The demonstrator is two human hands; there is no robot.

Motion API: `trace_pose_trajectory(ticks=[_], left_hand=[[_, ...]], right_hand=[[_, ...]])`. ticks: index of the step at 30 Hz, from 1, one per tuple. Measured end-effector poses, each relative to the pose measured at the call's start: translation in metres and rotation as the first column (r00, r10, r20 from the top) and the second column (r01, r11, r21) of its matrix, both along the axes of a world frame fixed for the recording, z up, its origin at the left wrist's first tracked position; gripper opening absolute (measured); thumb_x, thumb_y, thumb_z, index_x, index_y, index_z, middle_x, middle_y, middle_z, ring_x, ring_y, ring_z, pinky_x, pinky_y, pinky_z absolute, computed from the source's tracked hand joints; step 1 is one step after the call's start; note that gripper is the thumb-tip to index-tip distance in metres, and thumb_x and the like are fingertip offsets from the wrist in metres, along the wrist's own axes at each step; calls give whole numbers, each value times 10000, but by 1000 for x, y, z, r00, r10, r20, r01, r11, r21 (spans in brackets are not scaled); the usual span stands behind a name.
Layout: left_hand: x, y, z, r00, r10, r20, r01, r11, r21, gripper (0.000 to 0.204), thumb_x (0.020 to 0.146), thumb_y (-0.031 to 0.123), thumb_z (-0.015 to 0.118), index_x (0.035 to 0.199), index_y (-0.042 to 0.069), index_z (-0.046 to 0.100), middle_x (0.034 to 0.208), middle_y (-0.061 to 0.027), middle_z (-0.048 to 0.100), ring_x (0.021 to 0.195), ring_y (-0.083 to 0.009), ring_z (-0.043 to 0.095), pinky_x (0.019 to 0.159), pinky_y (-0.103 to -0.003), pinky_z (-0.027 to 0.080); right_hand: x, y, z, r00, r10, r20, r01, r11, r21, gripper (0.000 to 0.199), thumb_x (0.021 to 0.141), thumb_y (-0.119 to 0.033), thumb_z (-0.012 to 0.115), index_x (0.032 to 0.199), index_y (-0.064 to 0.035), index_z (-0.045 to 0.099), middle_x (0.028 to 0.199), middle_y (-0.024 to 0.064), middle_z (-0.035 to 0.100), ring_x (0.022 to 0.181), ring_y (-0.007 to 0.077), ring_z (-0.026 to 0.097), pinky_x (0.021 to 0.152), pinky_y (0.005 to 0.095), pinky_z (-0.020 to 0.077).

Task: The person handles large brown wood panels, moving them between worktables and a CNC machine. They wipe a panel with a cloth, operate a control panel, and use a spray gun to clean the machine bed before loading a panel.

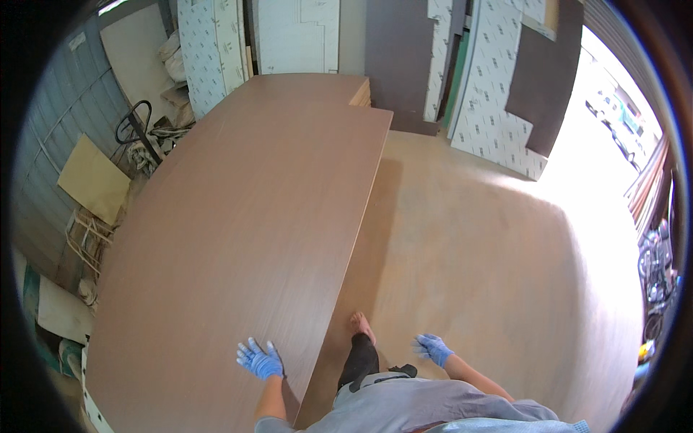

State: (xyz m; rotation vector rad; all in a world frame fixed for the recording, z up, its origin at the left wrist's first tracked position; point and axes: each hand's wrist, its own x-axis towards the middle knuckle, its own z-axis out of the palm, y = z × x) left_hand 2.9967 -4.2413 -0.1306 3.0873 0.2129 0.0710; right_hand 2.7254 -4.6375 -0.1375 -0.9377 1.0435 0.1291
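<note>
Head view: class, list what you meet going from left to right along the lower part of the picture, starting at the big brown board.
big brown board → left hand in a blue glove, resting on the board → bare foot → right hand in a blue glove, held over the floor.

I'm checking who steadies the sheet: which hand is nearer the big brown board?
Left. The left hand lies flat, fingers spread, on the big brown board near its right edge. The right hand hangs open over the floor, well clear of the board.
</note>
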Motion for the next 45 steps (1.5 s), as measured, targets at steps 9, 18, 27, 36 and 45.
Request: trace_pose_trajectory(ticks=[9, 18, 27, 36, 45], left_hand=[[78, -56, 13, 970, 197, -143, -201, 979, -16, 682, 861, 470, 463, 1396, 89, 279, 1475, -206, 122, 1358, -381, 100, 1103, -506, 41], [173, -167, 21, 671, 736, -89, -735, 676, 51, 681, 886, 511, 405, 1398, 84, 269, 1462, -195, 184, 1348, -364, 156, 1097, -502, 80], [214, -400, 4, 267, 964, 6, -963, 267, 43, 620, 906, 488, 392, 1383, 101, 304, 1442, -207, 230, 1325, -366, 219, 1079, -497, 148], [307, -621, -49, -382, 844, -376, -334, -506, -795, 888, 792, 657, 479, 1412, 85, 202, 1393, -174, 343, 1239, -344, 380, 1012, -436, 342], [354, -663, -46, 221, 657, -721, 386, -737, -554, 757, 836, 652, 402, 1330, 77, 397, 1357, -126, 426, 1222, -319, 407, 1015, -454, 331]], right_hand=[[308, -189, 20, 907, 410, -99, -405, 782, -473, 382, 834, -370, 613, 1047, -53, 618, 914, 66, 657, 822, 160, 608, 702, 314, 471], [613, -419, 0, 803, 513, -302, -523, 365, -770, 523, 776, -416, 640, 1118, -24, 583, 1055, 166, 629, 992, 272, 593, 887, 377, 445], [931, -605, 38, 635, 147, -758, -734, -193, -652, 689, 759, -526, 584, 1339, -212, 387, 1357, 105, 407, 1232, 286, 410, 968, 492, 355], [1048, -784, -54, 656, 692, -302, -694, 396, -601, 835, 793, -631, 517, 1223, 83, 461, 1193, 193, 540, 1087, 284, 520, 892, 387, 434], [1079, -714, -3, 642, 709, -293, -710, 404, -577, 807, 805, -618, 515, 1219, 74, 472, 1177, 178, 554, 1061, 280, 534, 873, 385, 447]])
